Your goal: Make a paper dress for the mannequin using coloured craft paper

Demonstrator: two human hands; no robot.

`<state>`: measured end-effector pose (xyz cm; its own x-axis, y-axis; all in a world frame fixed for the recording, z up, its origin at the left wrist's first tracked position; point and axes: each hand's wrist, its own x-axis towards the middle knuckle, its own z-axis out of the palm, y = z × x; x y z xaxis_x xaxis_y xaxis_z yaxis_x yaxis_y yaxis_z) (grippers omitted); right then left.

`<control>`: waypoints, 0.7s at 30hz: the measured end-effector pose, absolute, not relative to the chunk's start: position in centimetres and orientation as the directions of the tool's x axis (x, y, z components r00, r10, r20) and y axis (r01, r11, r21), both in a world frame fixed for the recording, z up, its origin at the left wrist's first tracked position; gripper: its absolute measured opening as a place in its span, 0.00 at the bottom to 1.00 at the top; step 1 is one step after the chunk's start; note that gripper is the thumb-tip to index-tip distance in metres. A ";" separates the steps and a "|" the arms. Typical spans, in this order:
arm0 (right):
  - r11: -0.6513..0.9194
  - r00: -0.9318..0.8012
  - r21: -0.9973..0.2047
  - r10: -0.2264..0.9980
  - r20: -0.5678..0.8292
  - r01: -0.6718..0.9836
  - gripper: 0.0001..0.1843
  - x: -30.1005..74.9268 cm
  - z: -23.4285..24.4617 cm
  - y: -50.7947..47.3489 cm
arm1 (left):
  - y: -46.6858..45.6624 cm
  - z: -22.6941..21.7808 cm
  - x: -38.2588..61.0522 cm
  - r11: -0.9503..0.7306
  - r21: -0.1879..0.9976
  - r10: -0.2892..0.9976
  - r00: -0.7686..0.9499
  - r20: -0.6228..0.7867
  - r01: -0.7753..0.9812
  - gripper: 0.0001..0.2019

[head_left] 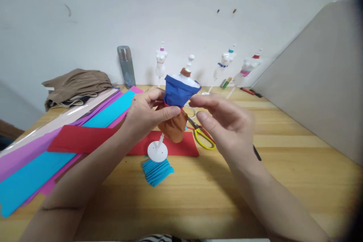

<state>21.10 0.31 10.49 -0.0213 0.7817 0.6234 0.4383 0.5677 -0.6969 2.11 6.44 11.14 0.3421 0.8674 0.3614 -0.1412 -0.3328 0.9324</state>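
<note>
A small white dress form (188,79) leans in front of me, its round base (157,151) tilted toward me. Blue paper (180,90) wraps its bust, brown paper (174,126) puffs out below the waist, and a brown band (185,72) circles the neck. My left hand (150,109) is closed around the waist, thumb across the front where a bit of red shows. Just right of the form, my right hand (227,121) is held with fingers apart and nothing visible in it. Yellow-handled scissors (204,139) lie behind that hand, partly hidden.
Red paper (85,138), blue paper (25,185) and purple strips lie across the left side. A pleated blue piece (157,171) is near the base. Behind stand a flask (126,66), folded brown cloth (79,83) and more dress forms (161,60). A partition (314,68) rises at right.
</note>
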 end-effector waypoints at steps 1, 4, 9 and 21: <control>0.540 0.014 -0.743 0.806 0.592 0.395 0.11 21.2 10.4 0.4 | 6.5 11.0 2.2 -0.354 0.926 0.859 0.345 0.377 -0.129 0.14; 0.506 -0.065 -0.818 0.858 0.509 0.273 0.12 21.2 10.1 0.9 | 6.7 10.7 2.3 -0.425 0.902 0.835 0.351 0.424 -0.078 0.14; 0.519 -0.193 -0.850 0.846 0.497 0.090 0.18 20.6 9.9 1.3 | 6.4 10.5 2.6 -0.564 0.823 0.801 0.288 0.525 0.067 0.14; 0.375 -0.098 -0.923 0.919 0.382 -0.083 0.14 20.5 9.3 1.9 | 5.5 10.1 3.2 -0.704 0.651 0.709 0.344 0.616 0.285 0.16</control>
<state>20.47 1.94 9.32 -0.0978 0.9190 0.3819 -0.0828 0.3749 -0.9234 3.17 5.48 10.13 0.3441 0.7090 0.6155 0.2854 -0.7035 0.6509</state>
